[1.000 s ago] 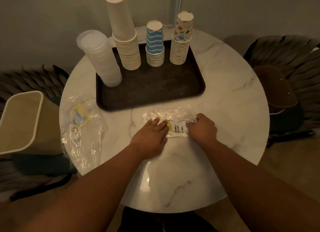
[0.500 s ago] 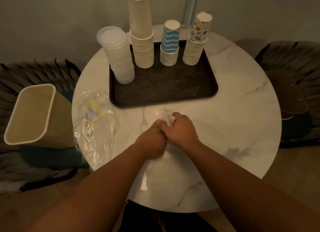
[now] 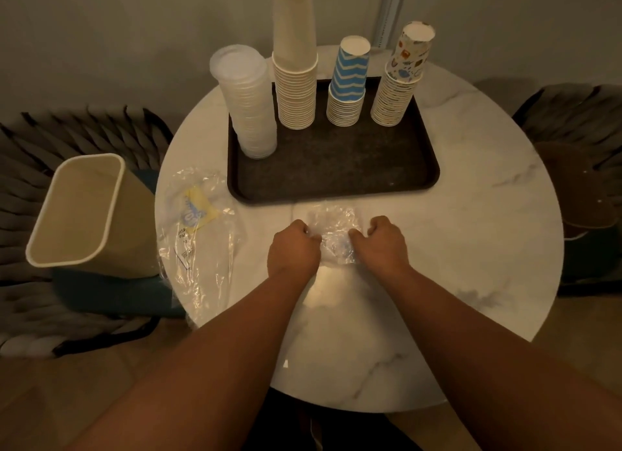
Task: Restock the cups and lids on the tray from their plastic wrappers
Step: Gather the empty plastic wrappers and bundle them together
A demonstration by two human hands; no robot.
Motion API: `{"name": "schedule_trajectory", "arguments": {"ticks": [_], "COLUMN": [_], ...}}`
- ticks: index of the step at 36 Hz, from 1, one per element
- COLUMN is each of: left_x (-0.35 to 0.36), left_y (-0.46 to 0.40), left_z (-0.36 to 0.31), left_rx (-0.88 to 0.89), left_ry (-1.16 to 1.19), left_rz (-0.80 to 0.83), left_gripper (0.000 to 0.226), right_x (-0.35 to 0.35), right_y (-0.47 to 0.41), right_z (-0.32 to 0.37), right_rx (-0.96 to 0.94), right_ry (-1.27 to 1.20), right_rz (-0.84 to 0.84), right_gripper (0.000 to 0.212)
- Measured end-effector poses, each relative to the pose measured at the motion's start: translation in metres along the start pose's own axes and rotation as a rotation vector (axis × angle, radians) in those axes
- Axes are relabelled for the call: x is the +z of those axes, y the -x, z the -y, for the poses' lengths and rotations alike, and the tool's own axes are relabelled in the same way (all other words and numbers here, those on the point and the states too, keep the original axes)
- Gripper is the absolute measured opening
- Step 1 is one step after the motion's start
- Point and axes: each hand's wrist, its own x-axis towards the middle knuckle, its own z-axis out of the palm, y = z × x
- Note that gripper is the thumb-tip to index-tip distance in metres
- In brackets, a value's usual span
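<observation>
Landmark = tray [image 3: 336, 188], dark, rectangular, on round marble table [image 3: 471, 248].

Near side of tray, just in front of its front rim: both hands on the tabletop, w/ a crumpled clear wrapper [image 3: 335, 238] between them. L hand [image 3: 292, 247] fingers curled, gripping the wrapper's left part. R hand [image 3: 382, 243] fingers curled too, gripping its right part. Wrapper bunched up, lying just short of tray rim; can't tell if it touches the rim.

Front-left of tray: second wrapper [image 3: 198, 235], clear w/ yellow-blue print, spread flat on table, its near end hanging over table edge. Not touched by either hand.

Left of tray, off the table: cream waste bin [image 3: 84, 211], tilted, mouth toward camera, sitting on a chair seat.

On tray, back half, left to right:
- stack of clear lids [image 3: 249, 104], at back-left corner, leaning slightly.
- tall stack of plain white cups [image 3: 296, 70], upside down, just beside lids.
- blue zigzag cups [image 3: 348, 84], shorter stack, mid-back.
- patterned cups [image 3: 400, 80], back-right corner.
All stacks apart from each other except lids/white cups, which sit v. close. Front half of tray bare.

Right of tray, beyond table: dark chair [image 3: 579, 168].
</observation>
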Motion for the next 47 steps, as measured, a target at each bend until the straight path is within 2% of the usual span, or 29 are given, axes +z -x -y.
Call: {"name": "schedule_trajectory", "arguments": {"ticks": [3, 7, 10, 13, 17, 20, 23, 26, 30, 33, 36, 39, 41, 43, 45, 47], "left_x": [-0.004, -0.007, -0.01, -0.014, -0.018, -0.028, -0.039, -0.054, -0.079, -0.1, -0.118, -0.15, -0.181, -0.214, -0.247, -0.277], "left_y": [-0.004, -0.007, -0.003, 0.01, 0.022, 0.021, 0.023, 0.026, 0.027, 0.03, 0.032, 0.016, -0.001, -0.02, -0.039, -0.056], "left_z": [-0.001, -0.002, -0.004, -0.016, -0.032, -0.037, -0.042, -0.044, -0.038, -0.023, -0.005, 0.019, 0.041, 0.067, 0.097, 0.129], "left_rx": [-0.016, -0.053, -0.03, 0.053, -0.059, -0.132, -0.089, -0.009, 0.028, -0.065, -0.106, -0.096, -0.112, -0.101, -0.093, -0.099], "left_ry": [-0.027, -0.015, 0.045, 0.26, 0.723, 0.832, 0.977, 0.93, 0.924, 1.099, 1.295, 1.402, 1.401, 1.33, 1.217, 1.133], "left_rz": [0.015, 0.047, 0.011, 0.039, 0.128, 0.148, 0.169, 0.142, 0.044, 0.04, 0.092, -0.013, -0.097, -0.113, -0.06, 0.016], "left_gripper": [0.022, 0.025, 0.026, 0.038, 0.045, 0.047, 0.037, 0.029, 0.019, 0.032, 0.031, 0.031, 0.029, 0.024, 0.021, 0.03], "right_x": [0.002, 0.009, 0.006, -0.001, -0.014, -0.025, -0.035, -0.042, -0.038, -0.022, 0.001, 0.027, 0.046, 0.071, 0.102, 0.14], "right_y": [-0.007, -0.008, -0.005, 0.0, 0.006, 0.007, 0.004, 0.002, 0.004, 0.012, 0.026, 0.035, 0.037, 0.038, 0.042, 0.048], "right_z": [0.008, 0.018, 0.018, 0.018, 0.026, 0.032, 0.038, 0.052, 0.082, 0.108, 0.137, 0.166, 0.185, 0.208, 0.235, 0.263], "right_rx": [0.041, 0.039, 0.043, 0.016, 0.001, 0.008, 0.031, 0.039, -0.026, -0.08, -0.092, -0.104, -0.151, -0.186, -0.186, -0.176], "right_ry": [-0.074, -0.241, -0.351, -0.574, -0.84, -0.915, -0.952, -1.024, -1.043, -1.09, -1.139, -1.111, -1.018, -0.934, -0.876, -0.845], "right_rz": [0.096, 0.176, 0.198, 0.261, 0.39, 0.495, 0.553, 0.622, 0.586, 0.553, 0.568, 0.622, 0.636, 0.642, 0.647, 0.649], "right_gripper": [0.056, 0.029, 0.013, 0.02, 0.035, 0.033, 0.027, 0.027, 0.018, 0.021, 0.026, 0.021, 0.013, 0.01, 0.01, 0.01]}}
